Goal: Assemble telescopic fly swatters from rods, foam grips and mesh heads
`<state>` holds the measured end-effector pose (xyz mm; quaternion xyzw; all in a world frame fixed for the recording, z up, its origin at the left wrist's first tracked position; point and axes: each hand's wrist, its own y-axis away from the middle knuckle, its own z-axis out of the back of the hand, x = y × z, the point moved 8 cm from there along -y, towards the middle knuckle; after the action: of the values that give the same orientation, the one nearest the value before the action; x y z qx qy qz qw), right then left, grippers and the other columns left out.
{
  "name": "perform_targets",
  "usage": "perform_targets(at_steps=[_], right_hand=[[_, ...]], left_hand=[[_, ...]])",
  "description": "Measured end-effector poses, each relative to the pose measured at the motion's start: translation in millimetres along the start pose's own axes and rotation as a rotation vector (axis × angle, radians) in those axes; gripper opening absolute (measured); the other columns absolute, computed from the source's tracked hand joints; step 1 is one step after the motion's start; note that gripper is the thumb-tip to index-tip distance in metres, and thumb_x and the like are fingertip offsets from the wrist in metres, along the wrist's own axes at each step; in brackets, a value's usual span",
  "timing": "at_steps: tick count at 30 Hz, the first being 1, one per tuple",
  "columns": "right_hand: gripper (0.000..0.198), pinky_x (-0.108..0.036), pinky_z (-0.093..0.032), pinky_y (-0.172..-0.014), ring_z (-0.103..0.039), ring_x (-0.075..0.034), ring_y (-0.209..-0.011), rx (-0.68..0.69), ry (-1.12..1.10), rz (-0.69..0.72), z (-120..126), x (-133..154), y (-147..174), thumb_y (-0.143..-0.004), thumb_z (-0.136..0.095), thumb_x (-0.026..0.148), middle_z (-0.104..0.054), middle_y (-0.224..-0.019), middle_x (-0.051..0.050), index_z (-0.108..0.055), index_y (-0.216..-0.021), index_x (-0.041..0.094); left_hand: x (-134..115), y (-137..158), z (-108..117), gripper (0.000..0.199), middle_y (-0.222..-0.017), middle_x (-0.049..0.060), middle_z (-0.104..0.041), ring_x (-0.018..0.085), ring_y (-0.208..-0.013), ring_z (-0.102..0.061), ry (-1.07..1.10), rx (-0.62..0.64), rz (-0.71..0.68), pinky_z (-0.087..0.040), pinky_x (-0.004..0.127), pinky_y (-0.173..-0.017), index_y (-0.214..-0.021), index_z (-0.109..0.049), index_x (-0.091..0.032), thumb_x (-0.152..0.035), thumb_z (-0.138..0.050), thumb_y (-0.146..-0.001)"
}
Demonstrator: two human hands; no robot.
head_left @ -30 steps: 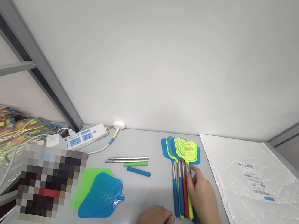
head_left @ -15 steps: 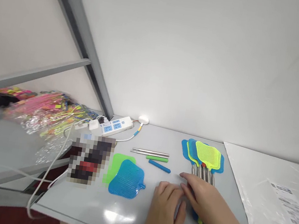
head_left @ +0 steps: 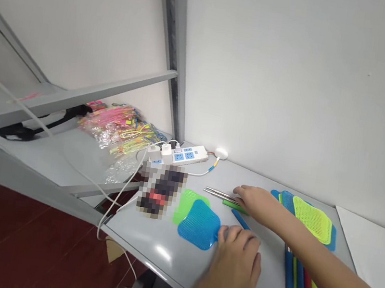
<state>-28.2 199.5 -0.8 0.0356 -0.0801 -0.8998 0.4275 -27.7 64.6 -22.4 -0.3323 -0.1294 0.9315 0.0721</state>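
Observation:
My right hand [head_left: 256, 203] reaches over the right ends of two thin metal rods [head_left: 217, 193], its fingers apart and touching or just over them. Beside the rods lie a green handle tube [head_left: 232, 205] and a blue handle tube [head_left: 240, 218], both partly under that hand. My left hand [head_left: 236, 255] rests on the table with loosely bent, parted fingers, near the neck of a blue fly swatter head [head_left: 200, 225]. That head overlaps a green fly swatter head [head_left: 188, 204]. Several fly swatters [head_left: 312, 220] lie stacked at the right, partly hidden by my right forearm.
A power strip [head_left: 188, 155] with plugs and white cables sits at the back left. A pixelated item [head_left: 162, 195] lies left of the swatter heads. Bagged colourful items [head_left: 118, 127] fill a shelf behind a metal frame [head_left: 177, 54]. A white package [head_left: 375, 255] lies at the right.
The view has swung left. My right hand has moved from beside the stacked swatters to the metal rods. My left hand has come closer to the blue swatter head.

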Motion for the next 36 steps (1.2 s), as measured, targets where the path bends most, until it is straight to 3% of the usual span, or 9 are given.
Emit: perform_targets(at_steps=[7, 11, 14, 17, 20, 24, 30, 33, 36], right_hand=[[0.021, -0.027, -0.036, -0.060, -0.066, -0.022, -0.076, 0.039, 0.023, 0.047, -13, 3, -39, -0.096, -0.045, 0.022, -0.070, -0.089, -0.012, -0.065, -0.091, 0.016], [0.024, -0.026, -0.035, -0.059, -0.065, -0.020, -0.074, 0.027, 0.004, 0.051, -13, 1, -39, -0.098, -0.042, 0.027, -0.070, -0.086, -0.011, -0.063, -0.092, 0.016], [0.024, -0.026, -0.035, -0.061, -0.065, -0.019, -0.076, 0.024, -0.028, 0.065, -13, 1, -37, -0.097, -0.045, 0.033, -0.070, -0.089, -0.009, -0.063, -0.094, 0.017], [0.024, -0.025, -0.037, -0.063, -0.064, -0.018, -0.078, 0.020, -0.071, 0.092, -12, 4, -35, -0.097, -0.046, 0.034, -0.071, -0.092, -0.008, -0.064, -0.095, 0.018], [0.024, -0.024, -0.038, -0.065, -0.064, -0.016, -0.080, 0.007, -0.116, 0.118, -10, 8, -35, -0.097, -0.047, 0.035, -0.071, -0.095, -0.006, -0.065, -0.094, 0.019], [0.020, -0.024, -0.038, -0.066, -0.063, -0.016, -0.079, -0.021, -0.153, 0.118, -11, 11, -36, -0.094, -0.052, 0.034, -0.071, -0.094, -0.005, -0.066, -0.091, 0.019], [0.010, -0.027, -0.038, -0.064, -0.063, -0.019, -0.075, -0.107, -0.181, 0.003, -7, -3, -31, -0.086, -0.055, 0.020, -0.070, -0.087, -0.009, -0.064, -0.086, 0.016], [0.012, -0.028, -0.040, -0.063, -0.063, -0.019, -0.070, -0.195, -0.228, -0.115, 8, -25, -11, -0.087, -0.050, 0.018, -0.070, -0.080, -0.008, -0.060, -0.094, 0.015], [0.015, -0.028, -0.046, -0.068, -0.066, -0.019, -0.077, -0.308, -0.307, -0.221, 33, -50, 32, -0.093, -0.048, 0.028, -0.070, -0.090, -0.006, -0.055, -0.103, 0.019]], left_hand=[[7, 3, 1, 0.025, -0.128, 0.006, -0.059, 0.028, -0.115, -0.049, -0.099, -0.038, 0.047, -0.032, 0.055, -0.101, -0.116, -0.058, -0.023, -0.026, -0.052, -0.092], [1, 5, -8, 0.010, -0.104, 0.005, -0.065, 0.024, -0.100, -0.054, -0.141, 0.007, -0.062, -0.032, 0.054, -0.102, -0.093, -0.061, -0.020, -0.025, -0.053, -0.091], [-3, 6, -8, 0.010, -0.094, 0.005, -0.066, 0.023, -0.095, -0.055, -0.110, -0.005, -0.106, -0.035, 0.051, -0.099, -0.088, -0.061, -0.020, -0.023, -0.052, -0.091], [-3, 4, -4, 0.016, -0.119, 0.006, -0.064, 0.025, -0.109, -0.053, -0.096, -0.031, -0.077, -0.035, 0.051, -0.101, -0.103, -0.062, -0.022, -0.023, -0.051, -0.092], [1, 3, -4, 0.037, -0.143, 0.006, -0.051, 0.031, -0.130, -0.042, -0.152, -0.042, 0.000, -0.029, 0.059, -0.108, -0.130, -0.053, -0.024, -0.029, -0.048, -0.094], [1, 3, -8, 0.043, -0.145, 0.008, -0.050, 0.031, -0.136, -0.037, -0.171, -0.014, -0.003, -0.023, 0.064, -0.112, -0.138, -0.047, -0.023, -0.034, -0.044, -0.096], [-2, 4, -3, 0.024, -0.116, 0.004, -0.065, 0.025, -0.111, -0.053, -0.059, -0.021, -0.005, -0.021, 0.061, -0.114, -0.115, -0.061, -0.026, -0.026, -0.050, -0.093], [-1, 3, -1, 0.026, -0.126, 0.007, -0.060, 0.028, -0.116, -0.051, -0.109, -0.039, 0.026, -0.025, 0.063, -0.110, -0.118, -0.060, -0.026, -0.030, -0.050, -0.094], [4, 2, -6, 0.031, -0.133, 0.009, -0.056, 0.032, -0.122, -0.047, -0.161, -0.021, 0.051, -0.026, 0.069, -0.107, -0.121, -0.058, -0.025, -0.039, -0.050, -0.094]])
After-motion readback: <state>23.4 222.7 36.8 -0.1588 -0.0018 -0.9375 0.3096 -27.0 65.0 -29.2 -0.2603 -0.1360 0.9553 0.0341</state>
